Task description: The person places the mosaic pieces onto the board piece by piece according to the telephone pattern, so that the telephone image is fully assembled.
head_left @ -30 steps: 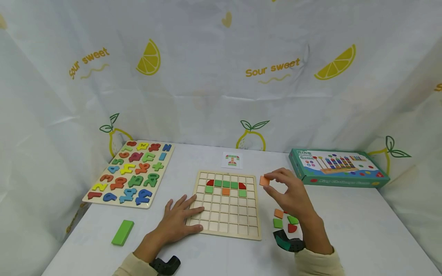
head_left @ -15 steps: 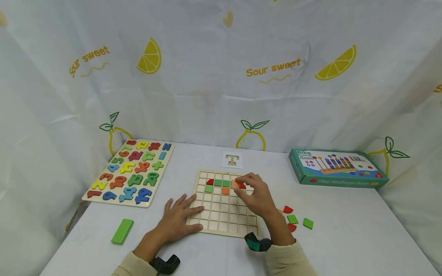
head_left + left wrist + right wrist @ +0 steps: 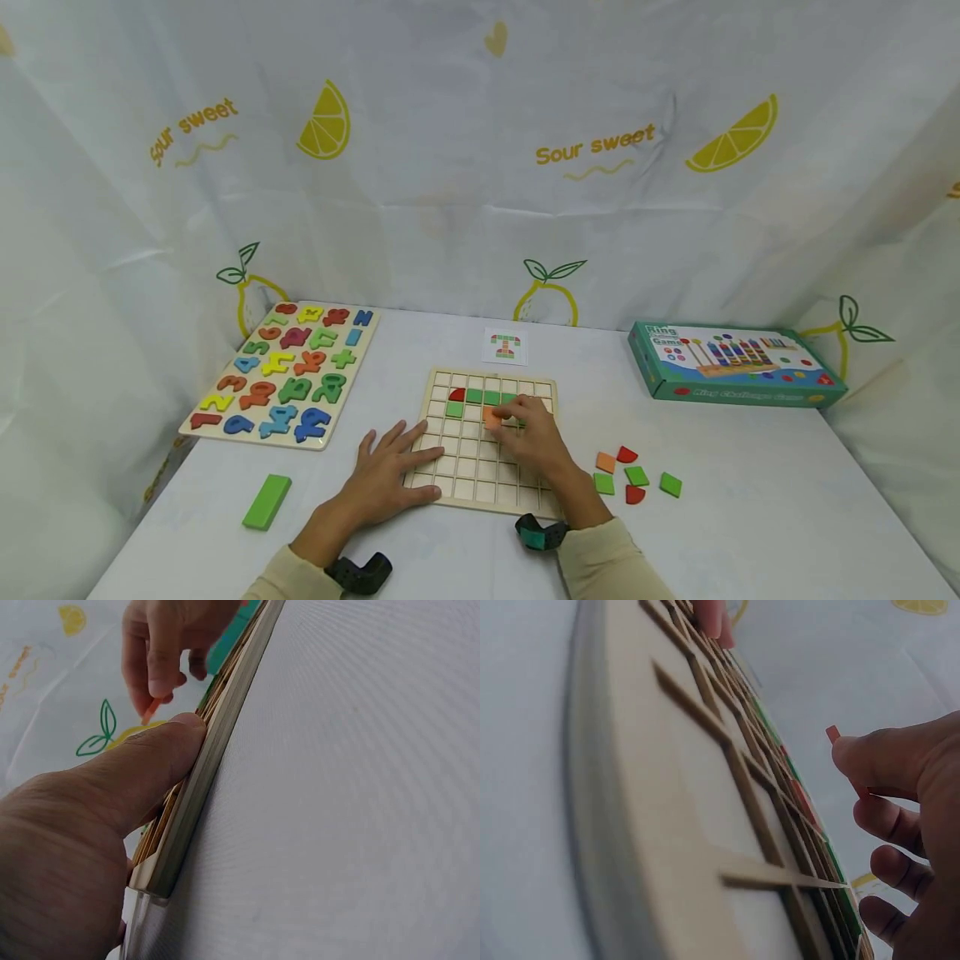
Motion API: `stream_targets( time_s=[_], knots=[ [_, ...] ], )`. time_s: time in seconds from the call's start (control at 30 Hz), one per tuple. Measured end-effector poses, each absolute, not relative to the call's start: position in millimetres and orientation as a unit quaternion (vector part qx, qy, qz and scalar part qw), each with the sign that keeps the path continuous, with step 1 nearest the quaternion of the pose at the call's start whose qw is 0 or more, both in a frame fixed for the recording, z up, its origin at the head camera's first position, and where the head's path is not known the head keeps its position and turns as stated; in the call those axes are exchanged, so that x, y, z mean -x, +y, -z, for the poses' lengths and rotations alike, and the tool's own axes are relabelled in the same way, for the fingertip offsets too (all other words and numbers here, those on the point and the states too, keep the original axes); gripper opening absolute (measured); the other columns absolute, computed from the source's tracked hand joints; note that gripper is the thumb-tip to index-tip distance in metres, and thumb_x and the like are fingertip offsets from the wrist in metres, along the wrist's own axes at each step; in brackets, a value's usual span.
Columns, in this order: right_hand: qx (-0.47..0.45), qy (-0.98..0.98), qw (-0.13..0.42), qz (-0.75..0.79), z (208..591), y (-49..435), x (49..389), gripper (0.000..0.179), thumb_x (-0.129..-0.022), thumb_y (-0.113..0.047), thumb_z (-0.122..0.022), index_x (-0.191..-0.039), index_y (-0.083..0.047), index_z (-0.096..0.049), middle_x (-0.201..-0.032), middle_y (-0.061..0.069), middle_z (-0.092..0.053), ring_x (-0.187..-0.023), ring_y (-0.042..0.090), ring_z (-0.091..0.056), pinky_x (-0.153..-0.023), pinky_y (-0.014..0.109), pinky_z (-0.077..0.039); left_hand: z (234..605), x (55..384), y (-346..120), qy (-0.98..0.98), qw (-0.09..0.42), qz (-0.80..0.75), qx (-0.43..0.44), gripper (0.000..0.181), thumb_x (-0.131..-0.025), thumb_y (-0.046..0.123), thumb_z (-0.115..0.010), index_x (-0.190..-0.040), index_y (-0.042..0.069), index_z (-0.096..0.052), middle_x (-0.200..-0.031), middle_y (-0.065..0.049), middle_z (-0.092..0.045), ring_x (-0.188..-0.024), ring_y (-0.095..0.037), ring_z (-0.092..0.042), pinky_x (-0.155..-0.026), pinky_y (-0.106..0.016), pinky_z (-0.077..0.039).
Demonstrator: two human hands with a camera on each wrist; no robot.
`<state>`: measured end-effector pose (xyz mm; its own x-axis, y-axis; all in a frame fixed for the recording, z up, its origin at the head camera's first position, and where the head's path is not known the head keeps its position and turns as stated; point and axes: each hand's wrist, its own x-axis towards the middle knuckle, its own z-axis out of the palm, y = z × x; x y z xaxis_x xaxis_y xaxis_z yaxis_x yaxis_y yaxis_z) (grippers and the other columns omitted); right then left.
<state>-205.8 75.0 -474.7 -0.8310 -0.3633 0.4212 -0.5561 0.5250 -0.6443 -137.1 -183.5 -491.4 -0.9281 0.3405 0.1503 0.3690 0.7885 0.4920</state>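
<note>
An orange square tile (image 3: 491,417) is pinched between the thumb and fingers of my right hand (image 3: 536,440), just above the wooden grid board (image 3: 467,490). In the right wrist view the tile (image 3: 833,735) is seen edge-on, apart from the board. My left hand (image 3: 390,475) rests with spread fingers on the board's left front corner; its thumb (image 3: 165,746) lies along the edge in the left wrist view. On the board sit a red quarter-round tile (image 3: 457,395) and several green square tiles (image 3: 474,397). The right hand hides the tiles at the right of that row.
Loose tiles, including an orange square (image 3: 606,462) and a red quarter-round (image 3: 634,495), lie right of the board. A pattern card (image 3: 506,347) lies behind it. A number puzzle (image 3: 288,375) and a green block (image 3: 267,502) are at left; a game box (image 3: 738,367) stands back right.
My right hand has carried the orange tile leftward from beside the board to above its middle columns. The left hand has stayed on the board.
</note>
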Motion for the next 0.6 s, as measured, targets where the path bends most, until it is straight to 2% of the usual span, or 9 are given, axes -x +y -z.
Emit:
stream_targets(
  time_s=[0.17,0.6],
  knots=[
    [-0.275,-0.879,0.116,-0.371,481.6,72.6,207.1,0.022,-0.082,-0.012,-0.077,-0.102,-0.003,-0.073,-0.092,-0.002,-0.059,-0.092,0.02,-0.051,-0.076,0.039,-0.045,492.2,137.0,-184.1,-0.946,0.029,0.263,0.189,0.057,-0.08,0.056,-0.07,-0.129,0.027,-0.065,-0.151,-0.004,-0.037,-0.141,-0.036,-0.021,-0.104,-0.067,-0.003],
    [-0.274,-0.903,0.111,-0.311,484.5,70.5,205.5,0.02,-0.082,-0.013,-0.077,-0.101,-0.008,-0.073,-0.094,-0.001,-0.058,-0.091,0.023,-0.05,-0.079,0.044,-0.041,492.7,137.9,-183.9,-0.946,0.025,0.263,0.188,0.058,-0.08,0.057,-0.069,-0.129,0.028,-0.065,-0.151,-0.004,-0.037,-0.141,-0.036,-0.021,-0.104,-0.067,-0.003]
  ],
)
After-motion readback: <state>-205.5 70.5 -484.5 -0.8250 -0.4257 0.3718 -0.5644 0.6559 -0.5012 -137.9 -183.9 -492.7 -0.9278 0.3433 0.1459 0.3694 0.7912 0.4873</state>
